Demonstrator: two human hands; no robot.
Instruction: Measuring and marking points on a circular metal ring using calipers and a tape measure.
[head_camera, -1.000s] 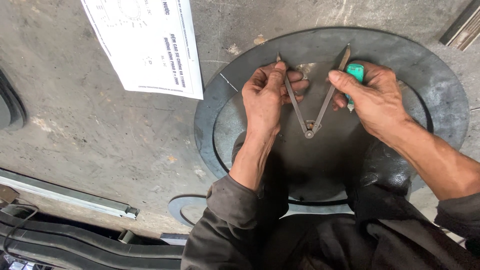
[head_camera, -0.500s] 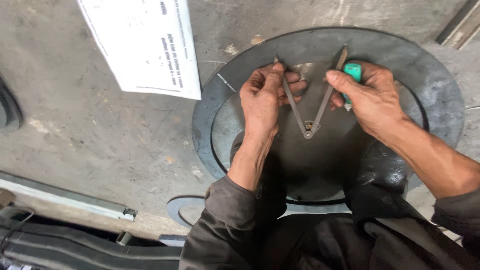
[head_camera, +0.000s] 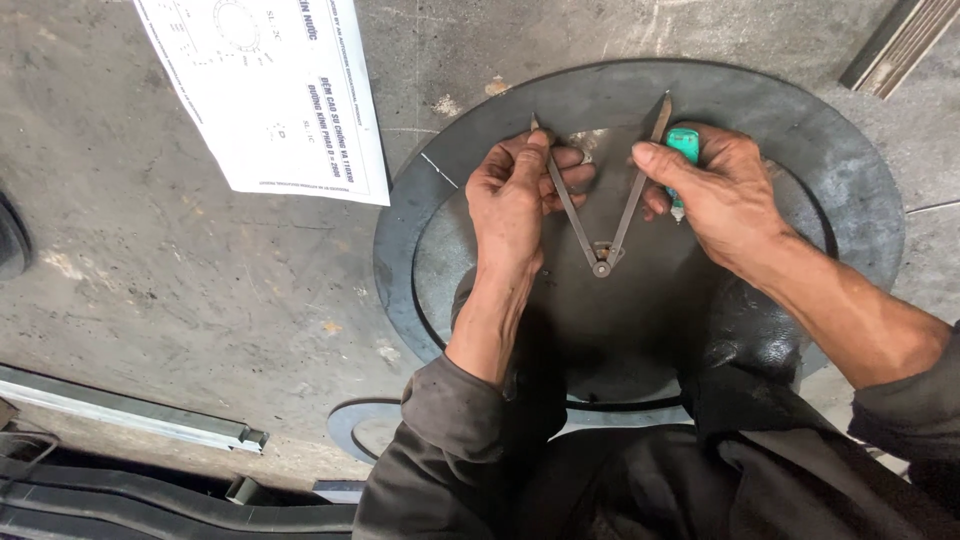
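I see a white rectangular paper sheet (head_camera: 265, 95) with printed lines and a faint circle drawing lying flat on the grey concrete floor (head_camera: 150, 270), toward the far left of it, tilted so its lower right corner nearly meets the rim of a large dark round rubber disc (head_camera: 850, 190). That disc lies flat on the floor in front of me, with a ring cut scored inside its edge.

My left hand (head_camera: 515, 195) is closed around one leg of a grey metal divider compass (head_camera: 600, 215), fingers curled over the leg near its tip, which rests on the disc. My right hand (head_camera: 715, 195) pinches the other leg with thumb and forefinger and at the same time grips a small teal-handled tool (head_camera: 685, 150) in the palm. The compass stands as a V, hinge toward me, both points toward the far edge of the disc.

A pale metal rail (head_camera: 130, 410) lies along the near left of the floor, with black rubber strips (head_camera: 150, 505) beside it at the near left corner. A ribbed metal bar (head_camera: 900, 45) sits at the far right corner. A smaller dark ring (head_camera: 350, 430) pokes out beneath my left sleeve.

Compared with half a second ago, the compass legs and both hands sit almost where they were; the left leg's tip shows slightly farther above my left fingers, and the paper has barely shifted in view.
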